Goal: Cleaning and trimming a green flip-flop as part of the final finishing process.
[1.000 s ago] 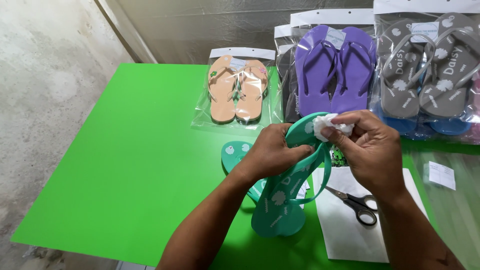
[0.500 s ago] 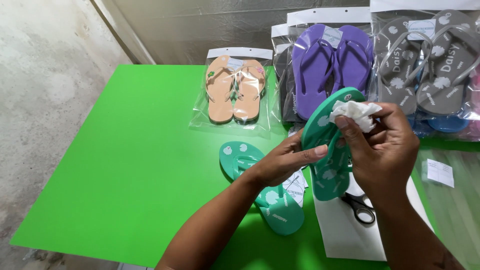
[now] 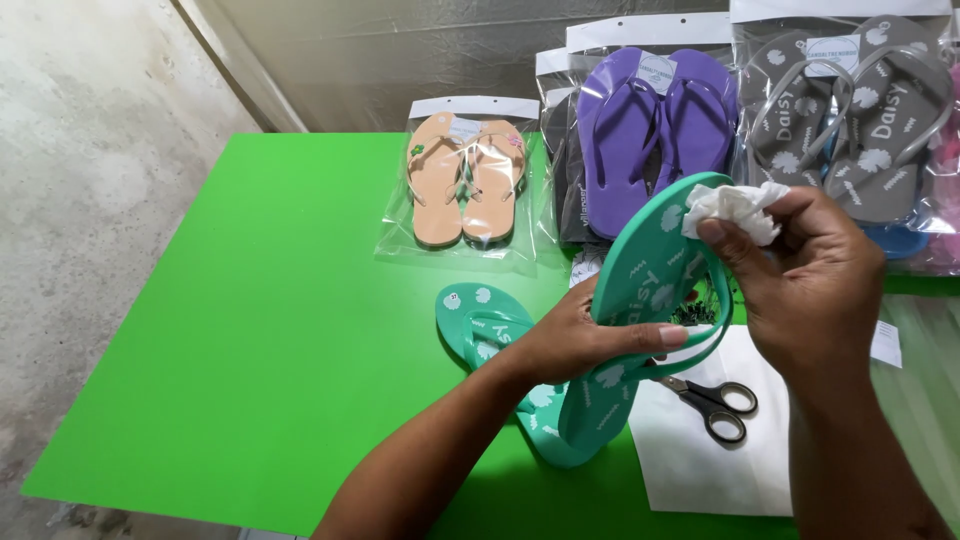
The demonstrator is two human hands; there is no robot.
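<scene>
Left hand: the left hand is closed around the middle of the raised teal flip-flop, thumb across its sole.
Right hand: the right hand pinches a crumpled white cloth in curled fingers, pressed to the flip-flop's toe end.
Raised flip-flop: held tilted, heel down, above the green table.
Second teal flip-flop: flat on the table, just left of the raised one, partly hidden by the left wrist.
Scissors: below the raised flip-flop on white paper, blades hidden.
Arms: both forearms rise from the bottom edge.
</scene>
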